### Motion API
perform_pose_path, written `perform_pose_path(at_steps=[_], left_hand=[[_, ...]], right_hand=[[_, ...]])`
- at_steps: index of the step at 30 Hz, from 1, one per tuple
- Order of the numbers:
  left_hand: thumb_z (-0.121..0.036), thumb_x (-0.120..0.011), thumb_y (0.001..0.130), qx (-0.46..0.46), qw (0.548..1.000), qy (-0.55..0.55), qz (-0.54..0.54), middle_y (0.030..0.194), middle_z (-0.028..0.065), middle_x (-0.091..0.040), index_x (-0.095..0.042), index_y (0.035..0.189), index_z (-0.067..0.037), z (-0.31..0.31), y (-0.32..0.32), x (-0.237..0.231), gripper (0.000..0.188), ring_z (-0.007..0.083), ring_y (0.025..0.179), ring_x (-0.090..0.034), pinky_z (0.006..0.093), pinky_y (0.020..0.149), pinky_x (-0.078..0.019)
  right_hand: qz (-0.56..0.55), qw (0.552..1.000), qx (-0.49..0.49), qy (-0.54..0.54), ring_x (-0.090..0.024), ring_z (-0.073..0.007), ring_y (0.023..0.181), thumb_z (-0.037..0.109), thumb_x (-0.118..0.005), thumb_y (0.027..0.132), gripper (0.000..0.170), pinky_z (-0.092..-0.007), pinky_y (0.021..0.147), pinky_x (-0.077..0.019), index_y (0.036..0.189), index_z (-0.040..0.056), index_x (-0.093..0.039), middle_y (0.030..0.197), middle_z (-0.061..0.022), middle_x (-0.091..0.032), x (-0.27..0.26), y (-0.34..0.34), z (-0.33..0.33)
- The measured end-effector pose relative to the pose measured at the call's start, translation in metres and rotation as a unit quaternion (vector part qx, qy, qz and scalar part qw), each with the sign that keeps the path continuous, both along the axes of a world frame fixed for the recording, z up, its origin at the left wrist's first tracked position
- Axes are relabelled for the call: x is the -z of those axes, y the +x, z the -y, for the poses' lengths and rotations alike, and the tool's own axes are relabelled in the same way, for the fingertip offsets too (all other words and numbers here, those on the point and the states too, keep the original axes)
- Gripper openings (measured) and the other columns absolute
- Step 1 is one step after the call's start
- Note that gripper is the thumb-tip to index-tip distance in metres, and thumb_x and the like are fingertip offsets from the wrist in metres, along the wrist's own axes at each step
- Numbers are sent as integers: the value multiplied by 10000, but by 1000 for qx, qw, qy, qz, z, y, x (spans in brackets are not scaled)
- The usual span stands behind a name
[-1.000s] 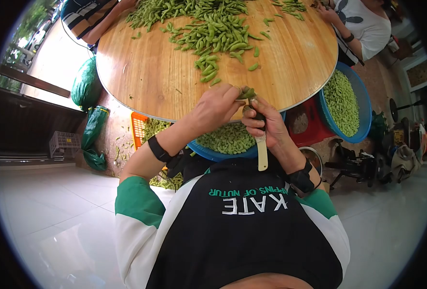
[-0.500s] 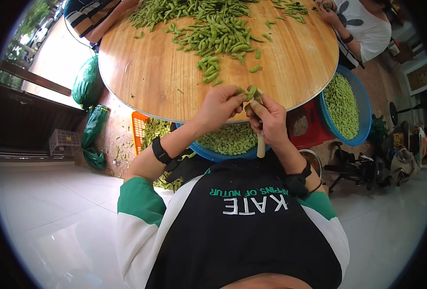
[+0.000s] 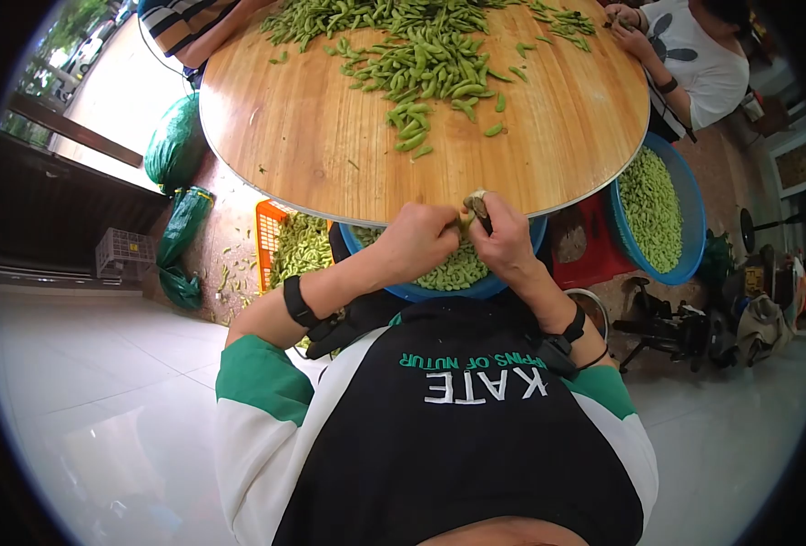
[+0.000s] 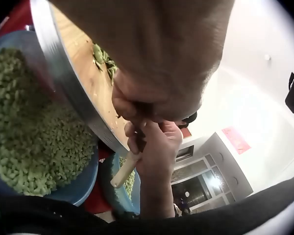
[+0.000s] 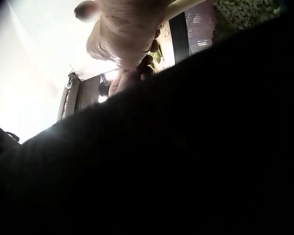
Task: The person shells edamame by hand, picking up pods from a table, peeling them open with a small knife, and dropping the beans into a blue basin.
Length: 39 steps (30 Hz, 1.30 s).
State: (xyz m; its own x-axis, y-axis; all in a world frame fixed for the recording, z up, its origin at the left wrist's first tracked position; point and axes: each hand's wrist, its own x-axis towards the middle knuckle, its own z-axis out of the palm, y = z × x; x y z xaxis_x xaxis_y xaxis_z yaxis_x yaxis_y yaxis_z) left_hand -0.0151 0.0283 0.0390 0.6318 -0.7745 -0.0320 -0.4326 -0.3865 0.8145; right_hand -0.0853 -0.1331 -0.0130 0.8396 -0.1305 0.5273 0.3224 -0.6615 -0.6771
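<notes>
In the head view my left hand (image 3: 418,241) and right hand (image 3: 509,241) meet fingertip to fingertip over a blue basin (image 3: 537,235) of shelled green beans. The left fingers pinch an edamame pod (image 3: 466,217), of which only a small green bit shows between the hands. My right hand grips a tool by its cream handle (image 4: 122,172); the handle sticks out below the fist in the left wrist view, while its working end is hidden. Just beyond both hands is the edge of the round wooden table (image 3: 348,187), with a heap of pods (image 3: 430,68) farther back.
An orange basket (image 3: 269,238) of pods stands at left, near green sacks (image 3: 173,146). On the right, a second blue basin (image 3: 699,218) of shelled beans sits beside a red stool (image 3: 594,241). Two other people sit across the table, one at each side (image 3: 694,55).
Both hands have come down from the table's edge toward my body, over the basin. The pod, plainly visible between them half a second ago, is now mostly covered by the fingers.
</notes>
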Motion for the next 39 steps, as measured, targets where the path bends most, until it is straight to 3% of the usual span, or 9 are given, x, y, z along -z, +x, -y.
perform_pose_path(at_steps=[5,8,14,17,19,23,25,28,39], left_hand=[[-120,-553,779,92,986,111,81,690,254,-597,-585,795,27,-60,0,-8,152,439,696,-603,499,671,-486],[-124,-568,777,154,919,343,120,724,212,-629,-598,809,0,-93,10,-22,132,400,737,-636,493,671,-495],[-150,-582,863,-35,949,51,308,881,165,-575,-589,916,-34,-48,60,1,128,357,844,-568,445,750,-465],[-85,-578,807,-67,903,-17,423,919,178,-576,-557,826,-26,-6,93,32,65,358,810,-568,450,718,-476],[-84,-584,791,-130,923,49,360,904,192,-570,-567,832,-5,5,101,42,91,377,836,-565,444,722,-474],[-86,-634,816,-117,967,-9,226,835,130,-612,-604,925,-11,1,98,38,136,284,741,-598,365,653,-478],[-71,-642,834,-117,974,-137,-135,762,74,-625,-604,907,2,1,85,27,109,160,653,-595,284,578,-473],[-68,-643,850,-65,931,-196,-300,745,44,-629,-608,887,15,1,63,18,98,84,623,-582,215,504,-443],[-44,-623,871,-46,906,-226,-355,727,58,-622,-582,903,21,6,44,19,84,85,549,-557,196,444,-405]], right_hand=[[-139,983,-86,90,-598,-332,672,1,-640,759,142,-392,607,-477,870,2,-553,736,-153,-569,-10,-16,5],[-116,981,-151,49,-605,-306,658,30,-670,777,127,-377,586,-468,803,10,-547,725,-150,-575,-8,-17,9],[-83,987,-133,-19,-576,-268,616,84,-696,791,136,-320,556,-452,829,19,-584,776,-162,-602,-3,-16,8],[-167,972,-124,107,-563,-201,598,116,-663,845,130,-301,525,-438,891,16,-593,761,-104,-609,-14,-15,4],[-243,900,-133,336,-516,-122,569,144,-578,916,154,-259,479,-405,960,-3,-571,712,-43,-563,-18,-14,4],[-275,803,-168,501,-446,-60,558,171,-478,970,220,-181,456,-366,1111,7,-520,824,-43,-566,-17,-7,10],[-287,776,-216,519,-442,-68,568,164,-448,980,236,-191,435,-361,1144,1,-501,844,-66,-549,-5,1,13],[-246,763,-221,556,-439,-77,576,156,-454,980,248,-192,427,-355,1179,9,-478,849,-62,-538,-7,6,6],[-215,694,-249,640,-420,-87,576,143,-457,983,276,-191,420,-350,1237,36,-456,843,-65,-537,-18,-3,2]])
